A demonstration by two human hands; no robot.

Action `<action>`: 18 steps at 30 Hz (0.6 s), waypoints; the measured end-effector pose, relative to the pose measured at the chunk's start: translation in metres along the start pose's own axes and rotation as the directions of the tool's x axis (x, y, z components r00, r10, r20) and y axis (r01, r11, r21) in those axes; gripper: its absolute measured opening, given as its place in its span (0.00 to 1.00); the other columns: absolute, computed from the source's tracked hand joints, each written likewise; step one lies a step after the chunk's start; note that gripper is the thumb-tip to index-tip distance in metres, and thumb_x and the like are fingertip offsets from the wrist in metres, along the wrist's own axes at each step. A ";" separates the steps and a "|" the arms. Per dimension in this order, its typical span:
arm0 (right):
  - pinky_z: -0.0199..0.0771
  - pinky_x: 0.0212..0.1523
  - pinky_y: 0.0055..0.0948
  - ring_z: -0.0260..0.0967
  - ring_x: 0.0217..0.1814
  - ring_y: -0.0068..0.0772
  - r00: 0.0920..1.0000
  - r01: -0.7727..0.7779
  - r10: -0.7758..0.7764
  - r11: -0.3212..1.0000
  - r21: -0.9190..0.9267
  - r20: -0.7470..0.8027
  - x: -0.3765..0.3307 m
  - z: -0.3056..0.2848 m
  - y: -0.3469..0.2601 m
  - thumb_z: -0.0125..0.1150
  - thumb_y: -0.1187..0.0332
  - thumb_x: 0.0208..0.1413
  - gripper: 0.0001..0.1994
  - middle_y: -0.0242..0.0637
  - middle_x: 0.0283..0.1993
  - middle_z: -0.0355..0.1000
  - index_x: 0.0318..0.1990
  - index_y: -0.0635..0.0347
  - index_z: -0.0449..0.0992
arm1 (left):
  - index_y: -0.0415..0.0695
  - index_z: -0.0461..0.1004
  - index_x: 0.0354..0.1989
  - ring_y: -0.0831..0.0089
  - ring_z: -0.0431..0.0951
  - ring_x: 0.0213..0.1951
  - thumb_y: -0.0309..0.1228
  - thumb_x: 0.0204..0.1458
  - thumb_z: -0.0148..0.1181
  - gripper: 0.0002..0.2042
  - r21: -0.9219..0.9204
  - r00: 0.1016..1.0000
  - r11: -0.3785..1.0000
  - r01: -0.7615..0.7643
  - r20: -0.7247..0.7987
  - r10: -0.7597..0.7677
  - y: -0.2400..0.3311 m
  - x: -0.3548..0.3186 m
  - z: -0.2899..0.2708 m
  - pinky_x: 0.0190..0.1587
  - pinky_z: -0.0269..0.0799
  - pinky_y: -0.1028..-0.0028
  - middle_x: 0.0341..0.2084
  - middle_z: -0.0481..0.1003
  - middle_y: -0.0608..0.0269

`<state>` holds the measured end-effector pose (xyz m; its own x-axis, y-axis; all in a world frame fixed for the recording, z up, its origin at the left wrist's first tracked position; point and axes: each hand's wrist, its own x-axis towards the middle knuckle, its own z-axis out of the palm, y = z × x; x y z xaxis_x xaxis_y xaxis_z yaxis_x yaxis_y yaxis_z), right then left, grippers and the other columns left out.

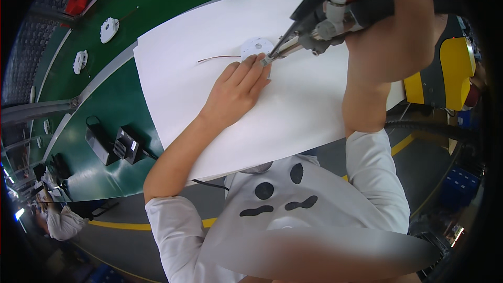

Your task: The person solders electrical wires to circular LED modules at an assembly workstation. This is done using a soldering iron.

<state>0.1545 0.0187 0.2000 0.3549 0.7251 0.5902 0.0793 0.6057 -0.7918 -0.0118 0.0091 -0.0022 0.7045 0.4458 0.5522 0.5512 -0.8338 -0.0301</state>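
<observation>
A round white plastic part (257, 45) with a thin wire trailing left lies on the white sheet (293, 105) on the bench. My left hand (234, 93) holds the part's near edge, fingers together. In my right hand (393, 47) is a powered screwdriver (327, 23), black and metal, with a fitting on its side. The driver slants down to the left, and its metal nose ends at the part, right by my left fingertips. Whether the tip touches a screw is too small to tell.
More white round parts (109, 30) sit on the green belt (173, 0) beyond the sheet. Two black box-shaped devices (127, 144) stand on the bench at left. A yellow and black machine (455, 73) is at right. Another person (63, 222) works at far left.
</observation>
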 end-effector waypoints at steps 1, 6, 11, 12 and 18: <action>0.66 0.18 0.23 0.63 0.14 0.25 1.000 -0.002 0.002 1.000 0.001 0.005 -0.003 0.003 -0.003 0.59 0.71 0.58 0.10 0.35 0.18 0.68 0.43 0.68 0.70 | 0.36 0.80 0.50 0.62 0.77 0.54 0.30 0.55 0.66 0.16 -0.004 1.000 1.000 -0.002 0.000 0.002 0.000 0.000 0.000 0.49 0.74 0.69 0.51 0.77 0.53; 0.66 0.19 0.22 0.64 0.14 0.24 0.999 0.048 -0.047 0.998 -0.050 0.009 0.000 0.001 0.001 0.60 0.69 0.59 0.10 0.35 0.19 0.69 0.42 0.67 0.72 | 0.36 0.79 0.53 0.64 0.77 0.48 0.30 0.52 0.69 0.20 0.003 1.000 1.000 -0.006 -0.019 0.007 -0.001 0.000 0.003 0.45 0.74 0.69 0.50 0.76 0.56; 0.68 0.21 0.21 0.65 0.17 0.23 0.993 0.056 -0.043 0.992 -0.116 0.113 -0.001 -0.009 0.005 0.63 0.68 0.61 0.11 0.37 0.23 0.72 0.44 0.69 0.74 | 0.36 0.78 0.55 0.65 0.76 0.42 0.30 0.50 0.71 0.23 0.004 0.999 1.000 -0.007 -0.050 0.007 -0.002 -0.002 0.006 0.42 0.73 0.68 0.49 0.76 0.57; 0.69 0.23 0.20 0.66 0.19 0.23 0.991 0.086 -0.072 0.988 -0.127 0.111 -0.004 -0.015 0.011 0.61 0.70 0.62 0.11 0.37 0.25 0.72 0.45 0.70 0.74 | 0.36 0.78 0.55 0.65 0.76 0.41 0.30 0.49 0.71 0.23 -0.004 0.999 1.000 -0.008 -0.052 0.008 -0.002 -0.001 0.006 0.42 0.73 0.68 0.49 0.76 0.58; 0.72 0.31 0.19 0.68 0.27 0.22 0.975 0.214 -0.192 0.948 -0.235 0.111 -0.018 -0.032 0.034 0.56 0.79 0.66 0.11 0.39 0.35 0.73 0.54 0.75 0.72 | 0.37 0.80 0.53 0.62 0.76 0.53 0.29 0.54 0.66 0.18 -0.074 0.999 0.997 0.037 0.010 -0.036 -0.001 -0.002 0.003 0.49 0.75 0.68 0.52 0.76 0.53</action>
<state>0.1803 0.0155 0.1572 0.2274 0.6267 0.7453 0.3702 0.6522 -0.6615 -0.0123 0.0102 -0.0055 0.6887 0.4790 0.5443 0.5421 -0.8387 0.0521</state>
